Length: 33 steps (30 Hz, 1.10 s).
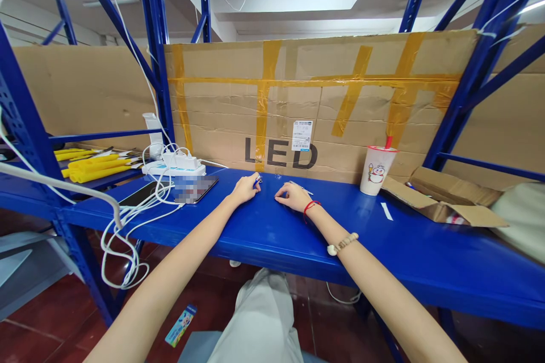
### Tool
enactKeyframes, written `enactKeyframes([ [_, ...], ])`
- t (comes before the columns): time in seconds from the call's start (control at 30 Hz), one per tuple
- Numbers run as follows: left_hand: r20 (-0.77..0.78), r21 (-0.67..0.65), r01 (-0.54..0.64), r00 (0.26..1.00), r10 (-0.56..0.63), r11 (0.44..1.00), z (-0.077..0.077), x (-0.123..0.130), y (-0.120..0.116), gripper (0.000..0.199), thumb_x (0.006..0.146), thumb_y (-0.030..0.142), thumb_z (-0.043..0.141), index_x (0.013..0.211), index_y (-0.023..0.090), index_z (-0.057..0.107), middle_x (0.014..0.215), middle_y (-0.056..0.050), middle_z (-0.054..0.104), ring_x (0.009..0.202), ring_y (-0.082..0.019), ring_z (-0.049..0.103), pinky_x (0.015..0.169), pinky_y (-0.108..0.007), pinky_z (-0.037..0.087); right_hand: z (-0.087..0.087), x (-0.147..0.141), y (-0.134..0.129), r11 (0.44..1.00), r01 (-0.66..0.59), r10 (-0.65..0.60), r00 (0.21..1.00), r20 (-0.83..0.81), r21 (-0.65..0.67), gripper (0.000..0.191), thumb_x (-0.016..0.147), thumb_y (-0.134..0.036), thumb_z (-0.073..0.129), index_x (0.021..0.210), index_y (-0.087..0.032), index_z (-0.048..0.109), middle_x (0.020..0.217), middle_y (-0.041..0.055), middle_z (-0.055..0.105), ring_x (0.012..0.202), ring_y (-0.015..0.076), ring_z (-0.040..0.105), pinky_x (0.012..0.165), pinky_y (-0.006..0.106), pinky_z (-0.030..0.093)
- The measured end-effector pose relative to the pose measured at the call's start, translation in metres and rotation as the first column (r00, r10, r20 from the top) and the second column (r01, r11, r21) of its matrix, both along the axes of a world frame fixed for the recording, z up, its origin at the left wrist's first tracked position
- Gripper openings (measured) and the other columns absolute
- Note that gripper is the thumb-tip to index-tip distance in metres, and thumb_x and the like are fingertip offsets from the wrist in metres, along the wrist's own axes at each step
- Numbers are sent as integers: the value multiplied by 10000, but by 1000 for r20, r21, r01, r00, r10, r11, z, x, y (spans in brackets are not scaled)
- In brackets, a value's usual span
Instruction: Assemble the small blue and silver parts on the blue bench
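Blue bench point(272, 229) in front of me, printed cup point(376, 171) over right. Left hand point(246, 190)'s curled mid-bench, fingertips pinched together; right hand point(294, 197)'s loosely bunched near it, can't tell if it's holding anything. Slim pale thing point(303, 188) shows just past that one. Tiny shiny bit point(259, 181)'s in my left fingertips, not set down, so I'd guess unfinished.

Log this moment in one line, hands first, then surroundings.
left hand: at small shiny item, grip unclear | right hand: curled, thin item behind, grip unclear | left: cables | right: cup, open box
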State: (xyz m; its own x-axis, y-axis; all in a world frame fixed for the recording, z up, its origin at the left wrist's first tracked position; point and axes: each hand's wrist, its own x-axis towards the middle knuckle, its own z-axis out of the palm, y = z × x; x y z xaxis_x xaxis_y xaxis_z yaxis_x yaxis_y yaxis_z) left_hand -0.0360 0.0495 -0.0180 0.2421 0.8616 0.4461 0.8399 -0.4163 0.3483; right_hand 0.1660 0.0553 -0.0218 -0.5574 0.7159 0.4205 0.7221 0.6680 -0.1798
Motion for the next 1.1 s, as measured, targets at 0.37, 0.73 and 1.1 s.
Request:
enactKeyframes([
  [0.37,147,93,-284,952,269,954,5,-1,-1,117,756,124,393,831,211,416,879,-33,644,881,-187,586,762,-281,399,3,-1,-5,999,33,-33,999,-12,13,139,769,-301,563,781,-230,682,884,14,606,733,122,545,657,226,402],
  [0.73,100,-72,-180,977,187,981,0,3,3,54,744,157,419,779,198,408,781,-19,650,828,-188,589,747,-294,399,7,-1,-11,996,82,-79,993,-82,28,112,747,-305,581,769,-251,676,884,-22,602,675,93,529,585,212,361],
  [1.1,-10,59,109,994,-109,992,2,26,-14,329,877,406,265,876,165,489,930,-68,577,881,-187,523,794,-303,389,16,-6,-22,976,78,3,930,-367,205,182,815,-352,512,840,-240,653,893,-14,575,541,44,486,529,198,344],
])
